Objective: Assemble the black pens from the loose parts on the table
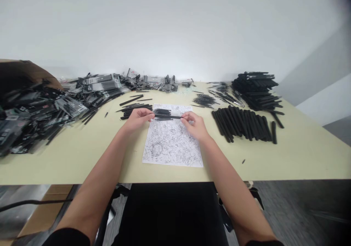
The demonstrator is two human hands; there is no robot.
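The left hand [141, 118] and right hand [194, 124] pinch opposite ends of a slim black pen [172, 117], held roughly level over the upper part of a scribble-covered paper sheet [175, 142] on the counter [230, 162].

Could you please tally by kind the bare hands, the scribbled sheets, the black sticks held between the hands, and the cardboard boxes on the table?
Bare hands (left hand, right hand): 2
Scribbled sheet: 1
Held black stick: 1
Cardboard box on the table: 1
Total: 5
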